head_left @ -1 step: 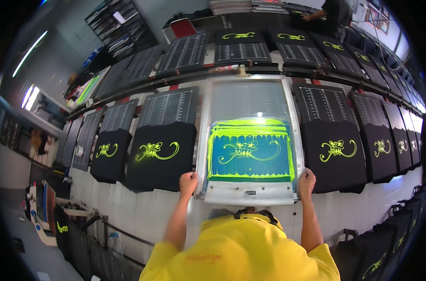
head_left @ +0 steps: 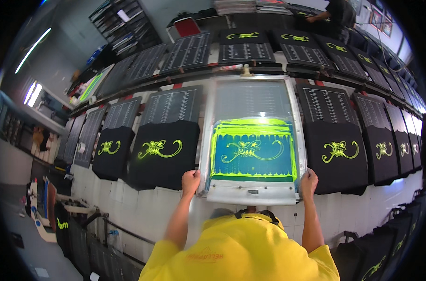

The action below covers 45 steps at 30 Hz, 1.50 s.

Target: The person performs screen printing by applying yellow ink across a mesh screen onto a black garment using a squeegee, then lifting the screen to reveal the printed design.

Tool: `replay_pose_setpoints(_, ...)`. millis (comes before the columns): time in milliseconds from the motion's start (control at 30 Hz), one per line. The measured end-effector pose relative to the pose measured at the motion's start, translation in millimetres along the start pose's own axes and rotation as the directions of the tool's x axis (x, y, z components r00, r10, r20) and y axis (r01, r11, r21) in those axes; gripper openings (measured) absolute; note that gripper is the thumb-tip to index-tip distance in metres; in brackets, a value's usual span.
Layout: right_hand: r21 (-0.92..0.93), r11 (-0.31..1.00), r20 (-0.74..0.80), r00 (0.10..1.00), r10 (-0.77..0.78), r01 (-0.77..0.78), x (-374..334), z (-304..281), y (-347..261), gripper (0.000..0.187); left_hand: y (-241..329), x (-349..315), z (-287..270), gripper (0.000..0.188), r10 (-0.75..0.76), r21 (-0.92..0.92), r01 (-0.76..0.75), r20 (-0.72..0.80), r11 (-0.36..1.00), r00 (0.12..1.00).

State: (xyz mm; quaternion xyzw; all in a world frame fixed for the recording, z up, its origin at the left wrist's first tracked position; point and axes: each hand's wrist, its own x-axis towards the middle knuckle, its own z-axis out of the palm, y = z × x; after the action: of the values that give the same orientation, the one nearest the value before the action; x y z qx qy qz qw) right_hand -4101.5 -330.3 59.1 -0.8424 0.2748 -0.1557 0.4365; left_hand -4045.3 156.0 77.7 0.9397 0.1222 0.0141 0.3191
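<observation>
A metal-framed printing screen lies in front of me, its mesh blue-green in the lower half and smeared with neon yellow-green ink around a curling flower design. My left hand is closed on the frame's left edge near its front corner. Across from it, my right hand grips the right edge at about the same height. Whatever lies under the inked part is hidden; a ruled board shows faintly through the clear upper mesh. Along the near side of the frame runs a wide pale metal strip.
Black shirts with yellow-green prints lie on boards to the left and right. A rail runs behind the screen, with a second row of boards beyond. Another person's arm shows at the far right. Tiled floor lies below.
The whole scene sits slightly further right in the picture, as the view shifts a little. Both hands keep their hold on the screen frame, which shows no clear movement against the boards.
</observation>
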Motion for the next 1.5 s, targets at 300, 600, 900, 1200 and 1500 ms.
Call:
replay_pose_setpoints(300, 0.008, 0.684, 0.506, 0.587, -0.632, 0.729, -73.8, -14.2, -78.5, 0.059, 32.4, -71.3, -42.4, 0.029, 0.128, -0.444, -0.035, 0.180, 0.895, 0.975)
replay_pose_setpoints(600, -0.143, 0.369, 0.750, 0.344, -0.566, 0.919, -90.6, -1.2, -138.4, 0.055, 57.0, -142.5, 45.3, 0.043, 0.277, -0.466, 0.400, 0.851, 0.789, 0.445)
replay_pose_setpoints(900, -0.259, 0.419, 0.583, 0.487, -0.651, 0.870, -83.8, 23.8, -126.3, 0.032, 73.8, -143.4, 90.7, 0.050, 0.232, -0.466, 0.745, 0.884, 0.478, 0.405)
replay_pose_setpoints(1200, -0.290, 0.351, 0.461, 0.451, -0.764, 0.891, 44.6, 92.4, -148.7, 0.037, 81.3, -141.8, 84.4, 0.032, 0.126, -0.408, 0.861, 0.913, 0.305, 0.388)
replay_pose_setpoints(1500, -0.277, 0.384, 0.577, 0.472, -0.666, 0.881, 77.0, 114.0, -149.0, 0.029, 96.2, -141.2, 68.4, 0.035, 0.099, -0.389, 0.831, 0.919, 0.397, 0.382)
